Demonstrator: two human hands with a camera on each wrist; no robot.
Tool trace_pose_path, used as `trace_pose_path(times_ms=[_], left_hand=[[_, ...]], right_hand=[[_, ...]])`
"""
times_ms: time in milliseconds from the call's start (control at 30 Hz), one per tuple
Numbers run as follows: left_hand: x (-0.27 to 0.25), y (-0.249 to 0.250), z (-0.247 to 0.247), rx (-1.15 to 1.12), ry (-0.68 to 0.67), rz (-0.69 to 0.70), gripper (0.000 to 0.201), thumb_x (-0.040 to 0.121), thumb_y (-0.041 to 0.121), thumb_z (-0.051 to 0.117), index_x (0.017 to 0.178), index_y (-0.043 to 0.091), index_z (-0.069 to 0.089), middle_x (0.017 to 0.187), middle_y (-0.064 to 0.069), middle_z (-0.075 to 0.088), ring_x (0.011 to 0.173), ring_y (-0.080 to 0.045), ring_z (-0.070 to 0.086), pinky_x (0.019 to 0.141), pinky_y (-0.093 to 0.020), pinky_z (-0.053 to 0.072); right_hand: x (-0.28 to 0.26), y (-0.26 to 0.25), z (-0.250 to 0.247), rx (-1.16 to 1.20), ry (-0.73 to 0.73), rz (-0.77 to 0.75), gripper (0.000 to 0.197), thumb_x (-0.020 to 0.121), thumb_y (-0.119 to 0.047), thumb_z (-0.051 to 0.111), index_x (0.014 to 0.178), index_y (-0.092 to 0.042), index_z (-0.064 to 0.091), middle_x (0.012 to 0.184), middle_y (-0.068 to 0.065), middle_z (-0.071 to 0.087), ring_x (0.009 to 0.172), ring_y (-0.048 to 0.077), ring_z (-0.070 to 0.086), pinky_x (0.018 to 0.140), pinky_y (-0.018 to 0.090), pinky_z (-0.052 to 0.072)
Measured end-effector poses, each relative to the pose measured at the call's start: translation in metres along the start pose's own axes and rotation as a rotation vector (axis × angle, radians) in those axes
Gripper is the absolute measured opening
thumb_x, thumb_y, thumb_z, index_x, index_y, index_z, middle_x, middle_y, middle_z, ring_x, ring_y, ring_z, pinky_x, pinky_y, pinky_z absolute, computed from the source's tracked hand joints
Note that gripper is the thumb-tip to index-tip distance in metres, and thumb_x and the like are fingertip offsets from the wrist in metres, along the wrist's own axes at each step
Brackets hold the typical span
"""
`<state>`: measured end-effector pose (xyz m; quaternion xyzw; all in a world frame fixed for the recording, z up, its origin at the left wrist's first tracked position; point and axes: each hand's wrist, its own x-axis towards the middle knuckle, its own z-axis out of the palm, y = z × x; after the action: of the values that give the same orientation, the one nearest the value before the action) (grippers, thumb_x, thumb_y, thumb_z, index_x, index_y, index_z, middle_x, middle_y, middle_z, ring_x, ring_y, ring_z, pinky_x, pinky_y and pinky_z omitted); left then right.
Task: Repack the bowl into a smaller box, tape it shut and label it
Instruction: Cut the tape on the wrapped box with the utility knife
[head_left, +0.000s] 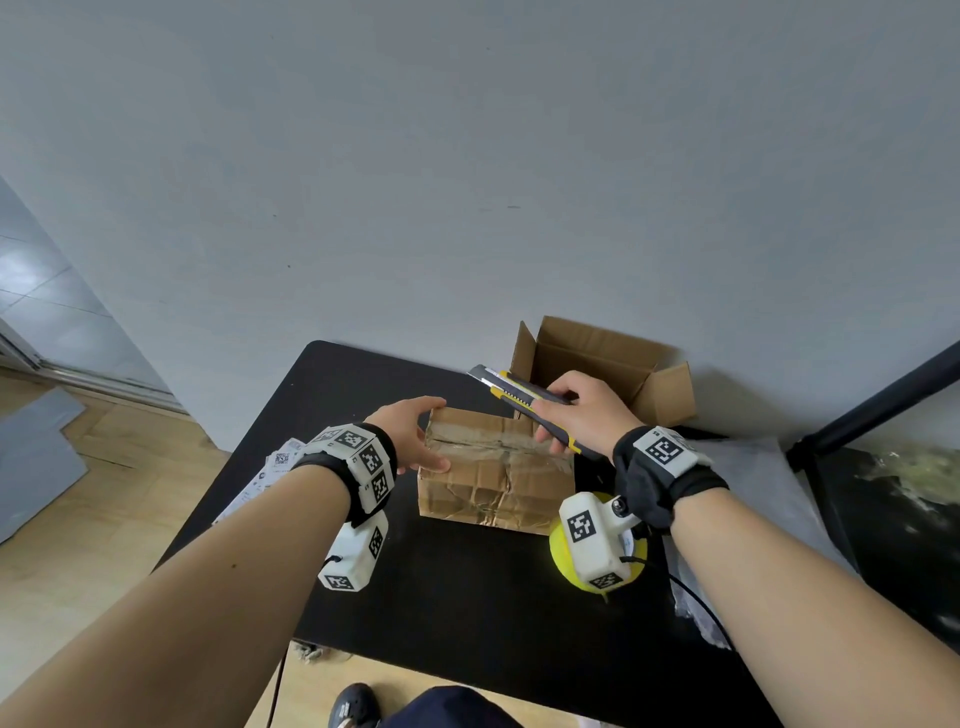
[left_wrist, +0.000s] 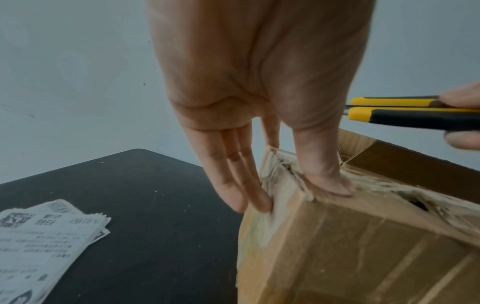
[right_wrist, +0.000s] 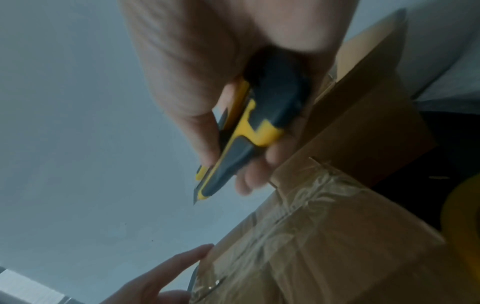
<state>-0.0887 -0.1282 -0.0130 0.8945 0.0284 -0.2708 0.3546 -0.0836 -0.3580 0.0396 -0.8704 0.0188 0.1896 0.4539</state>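
Observation:
A worn cardboard box (head_left: 496, 467), sealed with clear tape, stands mid-table. My left hand (head_left: 415, 434) steadies its left end: straight fingers (left_wrist: 241, 185) lie flat against the side and the thumb (left_wrist: 324, 174) presses the torn top seam. My right hand (head_left: 576, 410) grips a yellow-and-black utility knife (head_left: 511, 389) above the box's far edge. The knife points left, a short blade out, clear of the cardboard. Behind stands a smaller open box (head_left: 597, 369) with its flaps up. No bowl is in sight.
A yellow tape roll (head_left: 558, 556) lies right of the sealed box, under my right wrist. Printed label sheets (head_left: 275, 467) lie at the black table's (head_left: 467, 597) left edge. Clear plastic wrap (head_left: 753, 467) and a black stand (head_left: 857, 415) are at the right.

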Motion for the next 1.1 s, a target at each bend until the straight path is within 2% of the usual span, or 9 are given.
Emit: trace_pose_path(times_ms=[100,167,300,333,433,500,700,867,1100], left_hand=[[-0.001,0.000,0.000,-0.005,0.004,-0.012,0.092,0.073,0.020,0.080,0.147,0.030,0.026,0.110,-0.001,0.055,0.087,-0.018,0.063,0.071,-0.031,0.057],[-0.002,0.000,0.001,-0.014,0.007,-0.021,0.095,0.073,0.020,0.080,0.148,0.030,0.023,0.111,-0.001,0.055,0.090,-0.019,0.063,0.072,-0.032,0.057],[-0.005,0.000,0.003,-0.037,0.015,-0.020,0.095,0.073,0.019,0.080,0.148,0.032,0.022,0.109,-0.001,0.057,0.092,-0.021,0.065,0.075,-0.033,0.057],[-0.005,-0.001,0.004,-0.040,0.014,-0.018,0.094,0.074,0.019,0.080,0.147,0.032,0.023,0.109,-0.001,0.058,0.093,-0.021,0.065,0.076,-0.033,0.058],[-0.006,-0.001,0.004,-0.048,0.006,-0.016,0.092,0.074,0.019,0.079,0.147,0.032,0.024,0.108,0.000,0.058,0.095,-0.020,0.065,0.076,-0.032,0.057],[-0.007,-0.003,0.003,-0.063,0.004,-0.017,0.092,0.075,0.019,0.078,0.148,0.032,0.024,0.104,0.003,0.059,0.095,-0.020,0.065,0.074,-0.030,0.057],[-0.009,-0.003,0.003,-0.082,-0.003,-0.005,0.092,0.076,0.019,0.078,0.148,0.033,0.022,0.096,0.006,0.061,0.090,-0.020,0.067,0.076,-0.032,0.057],[-0.009,-0.004,0.003,-0.083,-0.001,0.002,0.091,0.077,0.021,0.077,0.148,0.033,0.022,0.093,0.007,0.061,0.086,-0.017,0.066,0.074,-0.031,0.056],[-0.007,-0.005,0.001,-0.083,-0.013,0.003,0.092,0.076,0.022,0.078,0.148,0.034,0.022,0.096,0.005,0.061,0.084,-0.017,0.067,0.077,-0.033,0.057]], right_hand=[[0.001,0.001,0.001,-0.033,-0.098,-0.022,0.045,0.086,0.006,0.059,0.118,-0.022,0.047,0.106,0.014,0.067,0.084,0.027,0.068,0.082,0.042,0.057],[0.001,-0.001,0.003,-0.182,-0.124,-0.062,0.064,0.078,0.010,0.063,0.127,-0.027,0.045,0.120,0.007,0.060,0.099,0.024,0.063,0.090,0.040,0.053],[-0.007,-0.013,0.008,-0.365,-0.159,-0.137,0.046,0.094,-0.016,0.054,0.137,-0.030,0.045,0.113,-0.004,0.059,0.076,0.015,0.062,0.070,0.026,0.053],[-0.009,-0.016,0.011,-0.409,-0.168,-0.159,0.043,0.095,-0.018,0.052,0.136,-0.032,0.047,0.114,-0.004,0.061,0.076,0.017,0.064,0.071,0.027,0.053],[-0.015,-0.028,0.018,-0.644,-0.148,-0.228,0.044,0.095,-0.018,0.051,0.134,-0.039,0.050,0.125,-0.005,0.061,0.103,0.018,0.061,0.081,0.029,0.050],[-0.017,-0.034,0.024,-0.763,-0.132,-0.262,0.046,0.095,-0.016,0.050,0.132,-0.043,0.051,0.127,-0.008,0.060,0.110,0.018,0.057,0.080,0.027,0.047],[-0.012,-0.038,0.037,-0.921,-0.162,-0.287,0.044,0.095,-0.017,0.050,0.131,-0.043,0.053,0.128,-0.006,0.061,0.106,0.019,0.059,0.076,0.028,0.050],[-0.009,-0.039,0.041,-0.952,-0.150,-0.288,0.046,0.095,-0.017,0.050,0.133,-0.042,0.050,0.131,-0.006,0.059,0.109,0.020,0.058,0.085,0.033,0.054],[-0.008,-0.048,0.046,-1.015,-0.154,-0.323,0.050,0.096,-0.018,0.049,0.137,-0.045,0.044,0.133,-0.005,0.057,0.111,0.019,0.058,0.085,0.032,0.052]])
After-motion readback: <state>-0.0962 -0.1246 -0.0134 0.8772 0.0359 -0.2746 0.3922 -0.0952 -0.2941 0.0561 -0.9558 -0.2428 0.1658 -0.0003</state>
